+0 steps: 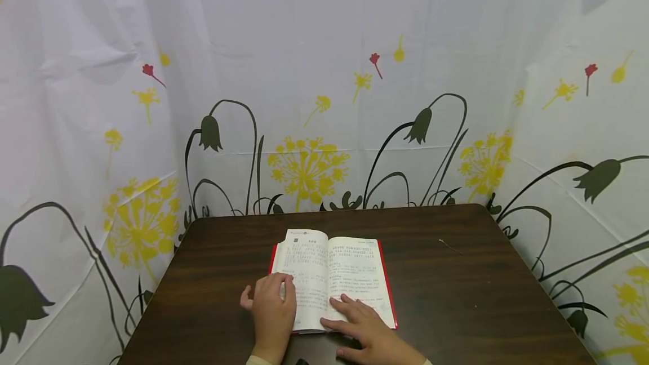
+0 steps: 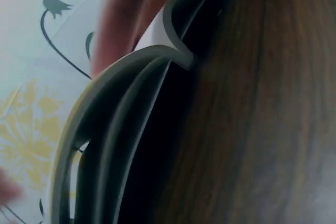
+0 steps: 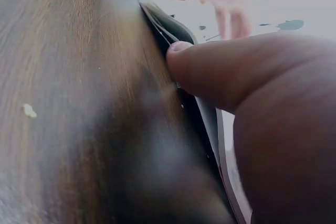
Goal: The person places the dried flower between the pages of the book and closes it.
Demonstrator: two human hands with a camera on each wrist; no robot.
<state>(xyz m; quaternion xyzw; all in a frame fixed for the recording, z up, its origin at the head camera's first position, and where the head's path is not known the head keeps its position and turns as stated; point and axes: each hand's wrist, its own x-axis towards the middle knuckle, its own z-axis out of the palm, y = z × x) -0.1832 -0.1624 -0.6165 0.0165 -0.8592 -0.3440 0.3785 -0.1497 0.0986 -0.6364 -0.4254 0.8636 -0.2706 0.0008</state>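
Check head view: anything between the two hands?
Only the open book's printed pages. The left hand rests on the left page, the right hand on the right page, in the head view.

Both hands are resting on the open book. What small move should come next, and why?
Probably lift the edge of the left page with the left hand. Its fingers curl at that page's lower edge, while the right hand lies flat on the right page and holds the book open on the table.
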